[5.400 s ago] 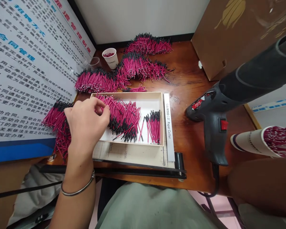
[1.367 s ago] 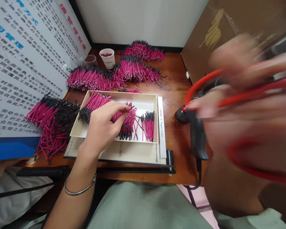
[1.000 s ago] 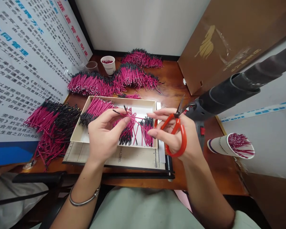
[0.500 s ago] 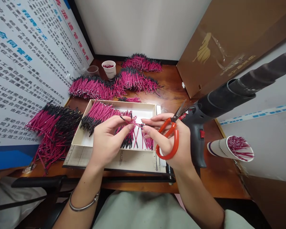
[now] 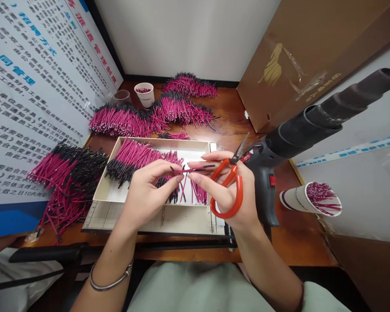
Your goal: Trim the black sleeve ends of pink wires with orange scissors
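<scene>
My left hand (image 5: 149, 190) is closed in a pinch on one end of a thin magenta wire (image 5: 186, 170) with black tips. My right hand (image 5: 243, 190) pinches the wire from the other side, and a black-ended piece reaches back across its fingers. Orange-handled scissors (image 5: 236, 207) hang on my right hand, handles around the fingers and blades pointing up and away. Both hands are above a shallow white box (image 5: 196, 149), in which a thick row of magenta wires (image 5: 133, 154) lies at the left and looser ones sit under my fingers.
The box rests on a paper-cutter board (image 5: 182, 219). A black heat gun (image 5: 267, 177) stands close to my right hand, beside a tipped paper cup (image 5: 294, 199) of wires. Wire piles (image 5: 117, 121) lie behind and left (image 5: 61, 173); another cup (image 5: 145, 100) stands at the back.
Both hands stay over the box, pinching. The wire is now nearly level, and a black-ended piece shows over my right fingers. The whole view has shifted slightly.
</scene>
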`<action>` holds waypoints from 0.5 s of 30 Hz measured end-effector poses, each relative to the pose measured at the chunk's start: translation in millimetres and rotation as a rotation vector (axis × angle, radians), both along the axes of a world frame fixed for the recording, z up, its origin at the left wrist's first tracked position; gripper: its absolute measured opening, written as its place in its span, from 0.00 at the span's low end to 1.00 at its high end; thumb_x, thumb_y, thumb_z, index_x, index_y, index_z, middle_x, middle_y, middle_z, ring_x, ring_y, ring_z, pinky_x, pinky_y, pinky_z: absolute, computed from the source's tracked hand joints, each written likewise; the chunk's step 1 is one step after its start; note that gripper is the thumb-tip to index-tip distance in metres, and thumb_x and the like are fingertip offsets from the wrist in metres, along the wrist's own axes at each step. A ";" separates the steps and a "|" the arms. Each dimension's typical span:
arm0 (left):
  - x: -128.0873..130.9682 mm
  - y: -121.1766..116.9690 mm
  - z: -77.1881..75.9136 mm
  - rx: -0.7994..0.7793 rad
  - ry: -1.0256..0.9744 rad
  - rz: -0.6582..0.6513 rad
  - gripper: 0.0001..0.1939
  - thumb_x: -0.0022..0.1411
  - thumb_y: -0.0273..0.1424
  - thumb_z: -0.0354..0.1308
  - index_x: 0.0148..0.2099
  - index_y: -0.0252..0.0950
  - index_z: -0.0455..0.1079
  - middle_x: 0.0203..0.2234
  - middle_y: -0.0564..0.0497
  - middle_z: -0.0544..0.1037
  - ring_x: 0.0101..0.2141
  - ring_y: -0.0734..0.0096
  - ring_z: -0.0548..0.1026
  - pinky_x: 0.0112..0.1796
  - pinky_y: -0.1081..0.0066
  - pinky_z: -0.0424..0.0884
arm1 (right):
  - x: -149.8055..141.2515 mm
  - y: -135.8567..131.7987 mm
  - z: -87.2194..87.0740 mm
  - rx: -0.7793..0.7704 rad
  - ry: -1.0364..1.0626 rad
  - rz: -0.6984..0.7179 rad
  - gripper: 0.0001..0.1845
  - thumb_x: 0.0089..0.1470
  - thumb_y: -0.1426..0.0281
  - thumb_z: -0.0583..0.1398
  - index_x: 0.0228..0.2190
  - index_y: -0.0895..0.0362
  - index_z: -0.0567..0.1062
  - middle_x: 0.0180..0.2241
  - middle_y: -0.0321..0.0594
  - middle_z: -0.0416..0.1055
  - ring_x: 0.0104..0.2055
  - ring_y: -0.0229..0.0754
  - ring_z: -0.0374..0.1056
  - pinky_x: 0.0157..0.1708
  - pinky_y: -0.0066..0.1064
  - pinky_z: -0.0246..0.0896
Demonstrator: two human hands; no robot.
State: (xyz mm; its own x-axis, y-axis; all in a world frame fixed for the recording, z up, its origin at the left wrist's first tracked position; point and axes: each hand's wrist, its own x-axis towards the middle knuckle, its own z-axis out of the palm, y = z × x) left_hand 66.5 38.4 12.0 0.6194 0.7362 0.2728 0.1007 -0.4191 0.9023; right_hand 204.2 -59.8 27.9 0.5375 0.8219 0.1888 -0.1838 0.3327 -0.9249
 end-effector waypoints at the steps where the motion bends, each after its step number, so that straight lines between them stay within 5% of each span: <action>1: -0.1 0.2 -0.5 -0.013 -0.004 -0.004 0.03 0.62 0.29 0.66 0.36 0.36 0.80 0.33 0.50 0.83 0.35 0.73 0.80 0.39 0.75 0.76 | -0.9 0.8 0.2 0.005 0.011 0.004 0.16 0.48 0.81 0.72 0.36 0.57 0.75 0.33 0.32 0.82 0.37 0.34 0.81 0.38 0.13 0.77; 15: -1.2 1.5 -3.9 -0.081 0.045 -0.032 0.06 0.60 0.33 0.67 0.37 0.37 0.83 0.32 0.47 0.85 0.32 0.66 0.82 0.36 0.70 0.80 | -8.6 3.6 0.2 -0.128 -0.056 -0.044 0.17 0.46 0.68 0.76 0.33 0.57 0.75 0.29 0.35 0.80 0.33 0.41 0.81 0.30 0.23 0.78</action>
State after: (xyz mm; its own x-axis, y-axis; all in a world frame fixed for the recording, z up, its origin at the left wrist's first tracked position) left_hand 65.3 39.9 8.1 0.6536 0.7339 0.1848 0.1296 -0.3491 0.9281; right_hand 195.6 -56.3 28.1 0.5649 0.8172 0.1144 -0.1188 0.2177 -0.9688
